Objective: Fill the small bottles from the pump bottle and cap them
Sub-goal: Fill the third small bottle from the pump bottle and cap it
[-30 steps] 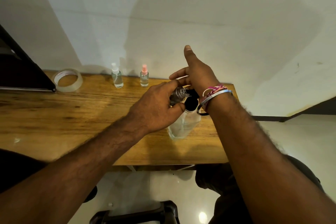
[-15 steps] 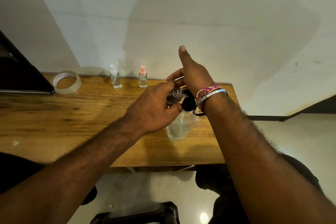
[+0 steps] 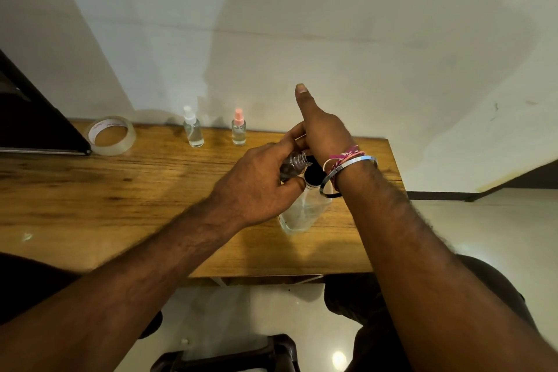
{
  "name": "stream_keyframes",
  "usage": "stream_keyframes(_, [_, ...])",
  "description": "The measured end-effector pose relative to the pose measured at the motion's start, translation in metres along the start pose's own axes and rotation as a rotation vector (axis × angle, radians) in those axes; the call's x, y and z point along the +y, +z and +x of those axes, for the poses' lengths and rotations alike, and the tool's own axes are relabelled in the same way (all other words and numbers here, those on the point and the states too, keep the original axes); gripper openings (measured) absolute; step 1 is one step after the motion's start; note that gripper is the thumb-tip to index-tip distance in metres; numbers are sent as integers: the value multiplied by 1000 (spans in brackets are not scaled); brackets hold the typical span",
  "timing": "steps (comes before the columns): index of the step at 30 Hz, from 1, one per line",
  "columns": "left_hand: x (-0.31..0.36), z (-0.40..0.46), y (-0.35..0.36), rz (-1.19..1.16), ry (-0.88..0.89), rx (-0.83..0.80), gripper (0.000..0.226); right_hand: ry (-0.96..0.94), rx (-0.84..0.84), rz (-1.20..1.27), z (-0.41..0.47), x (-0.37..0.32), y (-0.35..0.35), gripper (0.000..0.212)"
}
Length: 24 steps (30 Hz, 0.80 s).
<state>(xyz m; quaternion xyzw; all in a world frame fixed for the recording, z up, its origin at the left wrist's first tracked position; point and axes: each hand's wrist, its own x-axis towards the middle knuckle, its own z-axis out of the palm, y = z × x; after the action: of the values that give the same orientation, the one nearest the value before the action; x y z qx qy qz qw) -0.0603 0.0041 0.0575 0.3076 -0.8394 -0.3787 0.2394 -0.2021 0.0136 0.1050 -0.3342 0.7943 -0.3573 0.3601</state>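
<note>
Left hand [image 3: 256, 187] grips small clear uncapped bottle [image 3: 294, 164], tilted.

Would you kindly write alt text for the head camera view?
A left hand holds an uncapped small bottle tilted at a clear pump bottle's top, which the right hand covers; two capped small bottles stand behind on the table.
</note>
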Motion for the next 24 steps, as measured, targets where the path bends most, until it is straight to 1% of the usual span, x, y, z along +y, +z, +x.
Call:
stream_keyframes(5, [-6,0,2,6,-26,-10,45,-38,33,-60,2,2,3,88])
stream_keyframes(9, [-5,-1,3,2,-26,-10,52,-28,10,-11,4,4,3,87])
stream_keyframes(12, [-1,-1,1,-42,-34,-17,58,17,-30,52,5,2,0,87])
stream_keyframes(15, [4,0,-2,-80,-47,-10,53,52,-85,104,3,-5,-6,87])
stream_keyframes(19, [2,1,-3,-55,-61,-8,38,65,-143,133,2,-10,-10,87])
stream_keyframes(20, [2,1,-4,-48,-58,-9,41,68,-156,151,2,-10,-11,87])
stream_keyframes(22, [3,2,-3,-44,-47,-18,52,71,-169,186,4,-10,-14,87])
stream_keyframes(24, [4,3,-3,-44,-43,-25,60,71,-161,162,5,-10,-17,87])
